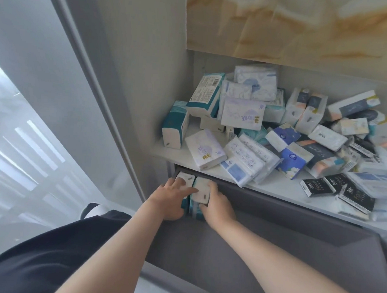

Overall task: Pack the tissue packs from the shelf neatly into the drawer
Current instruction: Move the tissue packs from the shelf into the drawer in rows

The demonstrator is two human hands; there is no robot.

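Observation:
Two teal-and-white tissue packs stand side by side in the back left corner of the open grey drawer [261, 250]. My left hand [170, 200] rests on the left pack [186, 178], fingers spread over its top. My right hand [218, 207] grips the right pack [202, 190] from its right side, fingers curled over the top. Above, the white shelf [282, 187] carries a loose heap of several tissue packs: a lilac-printed white pack [204, 151] near the front, a teal pack [174, 127] upright at the left, blue packs [292, 160] in the middle.
A grey cabinet wall [133, 87] stands left of the shelf and drawer. A marbled panel [295, 28] hangs over the shelf. Black-wrapped packs [355, 196] lie at the shelf's front right. Most of the drawer floor to the right is bare.

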